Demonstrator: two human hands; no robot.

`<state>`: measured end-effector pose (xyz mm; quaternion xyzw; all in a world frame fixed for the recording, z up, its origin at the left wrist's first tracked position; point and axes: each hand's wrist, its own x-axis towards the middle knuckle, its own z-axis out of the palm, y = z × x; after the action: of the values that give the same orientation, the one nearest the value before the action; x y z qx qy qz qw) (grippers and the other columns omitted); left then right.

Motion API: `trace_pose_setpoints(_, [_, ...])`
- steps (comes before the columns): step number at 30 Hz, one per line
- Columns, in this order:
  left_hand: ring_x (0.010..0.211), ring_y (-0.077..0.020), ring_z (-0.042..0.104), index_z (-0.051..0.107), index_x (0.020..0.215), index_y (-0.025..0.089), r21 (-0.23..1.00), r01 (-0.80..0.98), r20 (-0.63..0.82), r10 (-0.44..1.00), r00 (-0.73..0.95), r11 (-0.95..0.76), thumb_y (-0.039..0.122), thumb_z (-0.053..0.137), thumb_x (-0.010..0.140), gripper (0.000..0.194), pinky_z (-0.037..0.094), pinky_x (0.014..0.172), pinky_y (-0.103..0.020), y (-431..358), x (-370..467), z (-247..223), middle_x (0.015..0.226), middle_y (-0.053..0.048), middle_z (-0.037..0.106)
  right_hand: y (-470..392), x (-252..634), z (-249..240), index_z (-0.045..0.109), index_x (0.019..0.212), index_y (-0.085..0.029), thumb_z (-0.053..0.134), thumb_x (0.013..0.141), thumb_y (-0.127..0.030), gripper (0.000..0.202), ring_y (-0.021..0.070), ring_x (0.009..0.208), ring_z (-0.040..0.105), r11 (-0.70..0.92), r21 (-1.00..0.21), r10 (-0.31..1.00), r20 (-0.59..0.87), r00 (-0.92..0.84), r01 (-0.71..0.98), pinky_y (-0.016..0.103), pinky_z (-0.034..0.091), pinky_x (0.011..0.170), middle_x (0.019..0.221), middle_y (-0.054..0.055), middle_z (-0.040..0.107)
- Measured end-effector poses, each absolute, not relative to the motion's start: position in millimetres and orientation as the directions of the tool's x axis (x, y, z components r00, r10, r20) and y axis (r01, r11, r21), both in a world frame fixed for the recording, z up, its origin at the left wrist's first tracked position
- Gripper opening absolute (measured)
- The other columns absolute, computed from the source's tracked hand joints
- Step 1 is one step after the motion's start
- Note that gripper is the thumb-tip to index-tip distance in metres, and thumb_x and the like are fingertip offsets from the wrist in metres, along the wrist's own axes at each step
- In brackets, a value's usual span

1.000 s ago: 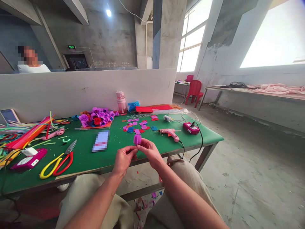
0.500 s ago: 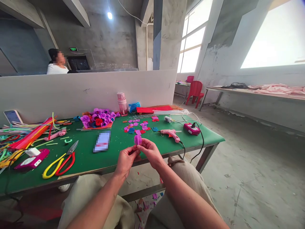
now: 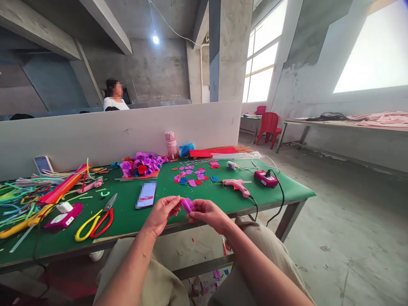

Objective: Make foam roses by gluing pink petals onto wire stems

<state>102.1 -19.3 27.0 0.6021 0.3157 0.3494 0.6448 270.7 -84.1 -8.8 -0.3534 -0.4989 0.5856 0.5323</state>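
A curled purple paper petal (image 3: 188, 205) is held up between my hands, just above the near edge of the green table. My right hand (image 3: 208, 213) pinches it from the right, thumb below and fingers behind. At its left edge, the fingertips of my left hand (image 3: 162, 216) are pressed together on the petal. Beyond my hands lie several loose purple, red and blue petals (image 3: 192, 183). A pink glue gun (image 3: 236, 185) rests to the right of them. Finished purple roses (image 3: 149, 162), with a red one among them, are heaped at the back.
Scissors (image 3: 95, 223) with yellow and red handles and a phone (image 3: 146, 195) lie left of my hands. Farther left are coloured strips (image 3: 63, 182) and a magenta power block (image 3: 65, 217). Another magenta block (image 3: 266, 178) with cables sits right. A pink bottle (image 3: 171, 145) stands by the white partition (image 3: 127, 129).
The petal has tilted and turned sideways between my fingers. My left hand has shifted to its left edge, and my hands are slightly lower. The view has swung a little left.
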Motion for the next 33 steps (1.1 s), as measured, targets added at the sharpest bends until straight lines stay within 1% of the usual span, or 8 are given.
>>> trace_pose_setpoints(7, [0.06,-0.01,0.049,0.074,0.082,0.013,0.993,-0.107,0.013,0.836,0.548,0.055,0.035,0.072,0.067,0.027,0.037,0.053,-0.021,-15.5,97.7,26.1,0.067,-0.005,0.063,-84.1,271.0,-7.3,0.065,0.091,-0.015,0.077,0.061,-0.036,0.038,0.0112,0.064,0.061,0.027,-0.959,0.981,0.08,-0.177,-0.283,0.027,0.047,0.069,0.077,0.001,0.067])
trace_pose_setpoints(13, [0.058,-0.0104,0.048,0.074,0.082,0.013,0.995,-0.088,0.013,0.839,0.544,0.042,0.034,0.073,0.065,0.027,0.036,0.053,-0.022,-14.6,98.4,25.0,0.066,-0.005,0.063,-85.2,269.7,-5.7,0.065,0.089,-0.015,0.077,0.061,-0.037,0.037,0.0116,0.063,0.061,0.016,-0.961,0.982,0.067,-0.176,-0.276,0.027,0.047,0.068,0.075,0.001,0.067])
trace_pose_setpoints(18, [0.055,-0.0096,0.046,0.074,0.08,0.014,0.998,-0.064,0.013,0.833,0.553,0.027,0.032,0.074,0.062,0.026,0.036,0.053,-0.022,-17.2,100.1,26.6,0.063,-0.003,0.062,-86.2,268.3,-2.8,0.065,0.09,-0.016,0.076,0.062,-0.036,0.036,0.0117,0.064,0.061,0.031,-0.965,0.982,0.077,-0.17,-0.259,0.026,0.047,0.068,0.077,0.001,0.067])
trace_pose_setpoints(23, [0.052,-0.0087,0.043,0.073,0.075,0.013,0.999,-0.05,0.031,0.848,0.53,-0.006,0.032,0.075,0.059,0.024,0.035,0.051,-0.022,-20.0,102.8,29.0,0.055,0.0,0.057,-86.1,267.6,-2.7,0.065,0.09,-0.016,0.076,0.062,-0.037,0.036,0.0124,0.065,0.062,0.035,-0.965,0.984,0.079,-0.16,-0.258,0.028,0.048,0.07,0.077,0.002,0.067])
trace_pose_setpoints(28, [0.052,-0.0084,0.043,0.072,0.072,0.013,0.998,-0.066,0.052,0.859,0.509,-0.021,0.031,0.074,0.06,0.022,0.035,0.051,-0.022,-20.8,103.7,30.2,0.057,-0.001,0.057,-84.4,267.5,-4.9,0.065,0.088,-0.015,0.076,0.062,-0.036,0.035,0.012,0.065,0.063,0.034,-0.959,0.985,0.079,-0.151,-0.28,0.028,0.049,0.071,0.076,0.002,0.068])
trace_pose_setpoints(33, [0.051,-0.0083,0.043,0.071,0.072,0.013,0.998,-0.064,0.057,0.87,0.489,-0.03,0.033,0.073,0.061,0.023,0.035,0.05,-0.021,-21.2,103.7,30.1,0.057,-0.001,0.056,-83.1,266.8,-6.2,0.065,0.087,-0.016,0.077,0.061,-0.039,0.038,0.0127,0.064,0.064,0.037,-0.955,0.988,0.079,-0.133,-0.295,0.031,0.05,0.072,0.076,0.002,0.068])
